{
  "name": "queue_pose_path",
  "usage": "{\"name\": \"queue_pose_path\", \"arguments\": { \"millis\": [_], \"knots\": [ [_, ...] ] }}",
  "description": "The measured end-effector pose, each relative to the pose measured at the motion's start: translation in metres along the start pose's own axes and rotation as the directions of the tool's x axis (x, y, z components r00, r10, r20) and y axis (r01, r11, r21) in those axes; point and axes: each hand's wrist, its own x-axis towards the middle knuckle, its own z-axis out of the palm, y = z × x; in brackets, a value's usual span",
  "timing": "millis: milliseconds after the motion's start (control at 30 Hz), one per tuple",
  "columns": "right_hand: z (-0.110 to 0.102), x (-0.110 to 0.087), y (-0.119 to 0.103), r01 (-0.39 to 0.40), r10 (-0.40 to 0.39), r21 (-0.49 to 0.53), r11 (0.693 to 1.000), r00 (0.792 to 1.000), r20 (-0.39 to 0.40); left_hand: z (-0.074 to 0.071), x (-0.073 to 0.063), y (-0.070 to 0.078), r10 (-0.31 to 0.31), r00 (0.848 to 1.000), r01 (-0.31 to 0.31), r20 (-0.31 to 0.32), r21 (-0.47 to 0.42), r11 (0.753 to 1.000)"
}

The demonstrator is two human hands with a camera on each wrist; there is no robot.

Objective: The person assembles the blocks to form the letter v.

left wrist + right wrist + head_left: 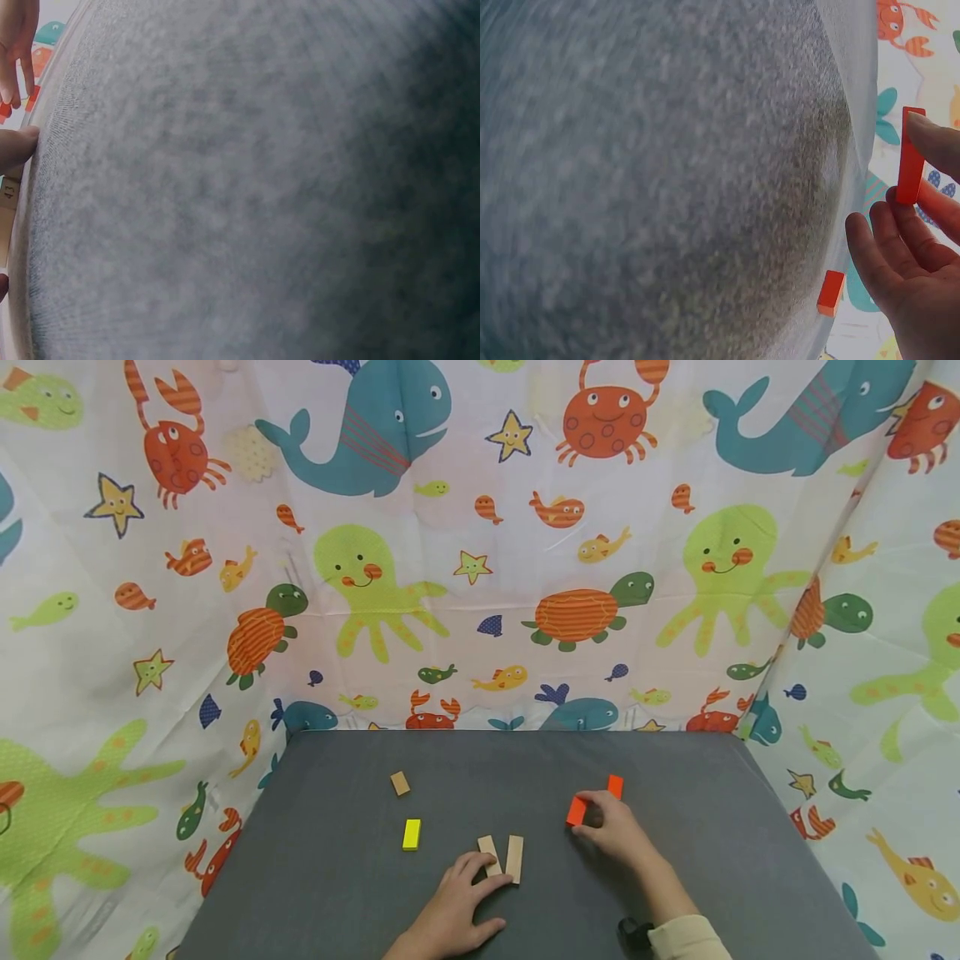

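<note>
In the head view my right hand (617,832) pinches an orange-red block (576,811) between thumb and fingers. The right wrist view shows this block (911,154) lengthwise between thumb and fingertips. A second orange-red block (615,787) lies just beyond that hand. My left hand (459,902) rests low at the centre, its fingers spread and touching a plain wooden block (487,852), which they partly cover. Beside it, a second wooden block (514,858) lies close to a fingertip; I cannot tell whether they touch.
A yellow block (412,835) and a small wooden block (401,783) lie on the left part of the grey tabletop (322,860). A curtain (480,543) printed with sea animals hangs behind the table and along its sides. A dark object (634,935) sits by the right sleeve.
</note>
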Motion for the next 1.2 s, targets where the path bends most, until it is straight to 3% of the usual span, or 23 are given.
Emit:
{"name": "queue_pose_path", "arguments": {
  "millis": [1200],
  "knots": [
    [0.014, 0.009, -0.015, 0.018, -0.018, -0.01, 1.0, 1.0, -0.003, -0.004, 0.001, 0.002, -0.042, 0.998, 0.044, 0.046, -0.04, 0.998]
  ]
}}
